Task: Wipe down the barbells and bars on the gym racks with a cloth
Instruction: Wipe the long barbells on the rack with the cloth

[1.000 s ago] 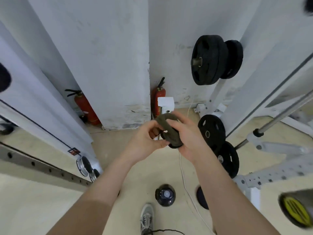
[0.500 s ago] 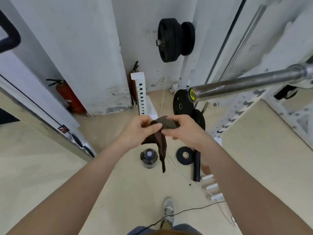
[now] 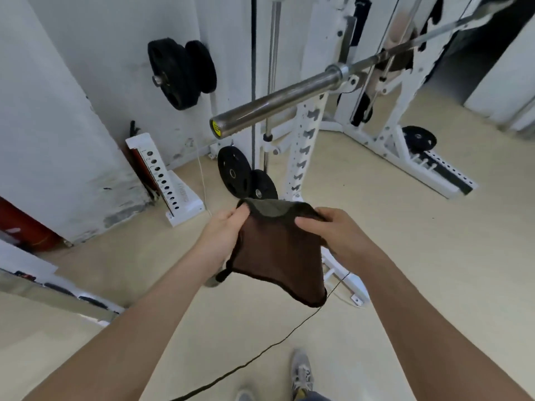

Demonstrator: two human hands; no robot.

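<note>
- We see the left hand [image 3: 223,233] and the right hand [image 3: 333,230] together in front of the body, each holding the top edge of a dark brown cloth [image 3: 278,256].
- The left fingers [image 3: 240,214] pinch the cloth's upper left corner. The right thumb and fingers [image 3: 327,212] are curled round its upper right edge.
- The cloth hangs spread between the two hands, with its top edge folded over to show a greener side. Its lower corners droop free above the floor [image 3: 405,256].
- The barbell [image 3: 275,104] lies above and beyond the hands, well apart from the cloth. Its thick steel sleeve points towards us and ends in a yellow cap [image 3: 215,128].
- The barbell's thinner shaft runs back to the right across the white rack [image 3: 304,146], whose notched upright stands just behind the cloth.
- We count two black weight plates [image 3: 179,73] on a peg high on the wall, and two more low plates [image 3: 234,175] beside the foot of the rack.
- A white perforated post [image 3: 162,175] leans at the wall on the left. A red cylinder [image 3: 26,227] stands at the far left edge.
- A black cable [image 3: 260,351] trails across the floor below the cloth, near a grey shoe [image 3: 301,374] at the bottom of the view.
</note>
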